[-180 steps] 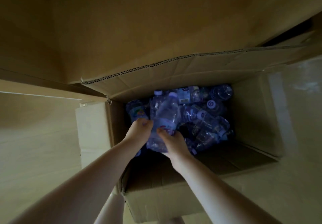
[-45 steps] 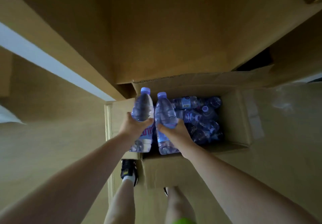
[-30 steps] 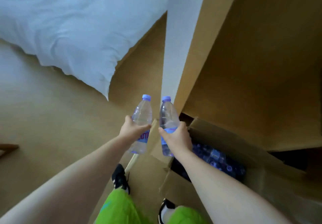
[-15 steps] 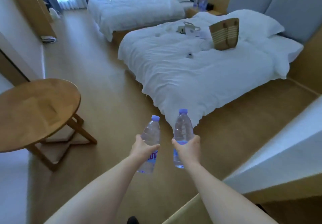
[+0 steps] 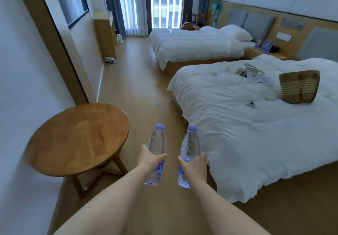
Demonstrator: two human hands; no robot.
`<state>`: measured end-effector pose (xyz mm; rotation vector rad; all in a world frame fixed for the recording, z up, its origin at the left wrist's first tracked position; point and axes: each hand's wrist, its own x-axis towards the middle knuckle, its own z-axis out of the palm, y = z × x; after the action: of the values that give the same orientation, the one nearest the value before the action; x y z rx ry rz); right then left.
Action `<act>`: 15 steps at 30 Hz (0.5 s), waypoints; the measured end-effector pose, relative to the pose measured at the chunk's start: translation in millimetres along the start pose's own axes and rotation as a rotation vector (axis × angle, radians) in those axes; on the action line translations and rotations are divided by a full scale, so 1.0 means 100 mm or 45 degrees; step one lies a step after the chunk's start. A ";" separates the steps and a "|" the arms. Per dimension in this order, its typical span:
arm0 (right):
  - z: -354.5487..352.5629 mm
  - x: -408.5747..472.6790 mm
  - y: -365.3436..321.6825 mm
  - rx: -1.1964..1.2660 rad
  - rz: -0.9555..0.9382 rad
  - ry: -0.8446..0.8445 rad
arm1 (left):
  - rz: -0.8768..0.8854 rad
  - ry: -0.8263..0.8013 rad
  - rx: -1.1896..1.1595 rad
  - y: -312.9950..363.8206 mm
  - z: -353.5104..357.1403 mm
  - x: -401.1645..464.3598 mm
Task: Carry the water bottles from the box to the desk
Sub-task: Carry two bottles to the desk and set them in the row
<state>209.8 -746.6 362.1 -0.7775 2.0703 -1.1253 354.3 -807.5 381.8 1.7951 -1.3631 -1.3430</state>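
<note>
My left hand (image 5: 150, 160) grips a clear water bottle (image 5: 157, 144) with a lilac cap, held upright in front of me. My right hand (image 5: 193, 167) grips a second clear bottle (image 5: 189, 147) of the same kind, also upright. Both bottles hang above the wooden floor between a round table and a bed. The cardboard box is out of view. A tall wooden desk unit (image 5: 107, 35) stands against the left wall far ahead, near the window.
A round wooden table (image 5: 76, 139) stands close on my left by the white wall. A white bed (image 5: 256, 121) with a striped woven bag (image 5: 300, 86) is on my right, a second bed (image 5: 193, 44) beyond it. A floor aisle (image 5: 131, 81) runs toward the window.
I lifted two bottles out of the box, then turned away from it into the room. Since half a second ago the view has risen and the round table has come closer.
</note>
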 end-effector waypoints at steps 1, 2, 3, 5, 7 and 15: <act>0.07 0.15 -0.06 -0.002 -0.011 -0.017 | -0.004 0.012 -0.003 0.07 -0.01 0.13; 0.14 0.31 -0.13 -0.009 -0.028 -0.031 | -0.006 0.023 -0.003 0.14 -0.01 0.26; 0.20 0.49 -0.20 -0.020 -0.047 -0.043 | -0.007 0.036 -0.002 0.21 -0.02 0.41; 0.33 0.89 -0.37 -0.033 -0.076 -0.072 | 0.002 0.075 -0.008 0.39 -0.01 0.75; 0.45 1.32 -0.58 -0.052 -0.120 -0.096 | 0.022 0.128 -0.041 0.61 0.00 1.10; 0.81 2.71 -1.58 -0.060 -0.263 -0.176 | 0.070 0.280 -0.217 1.63 0.00 2.30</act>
<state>135.4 -1060.5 395.1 -1.0816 1.9409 -1.1008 288.8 -1077.6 426.7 1.7211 -1.1379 -1.1576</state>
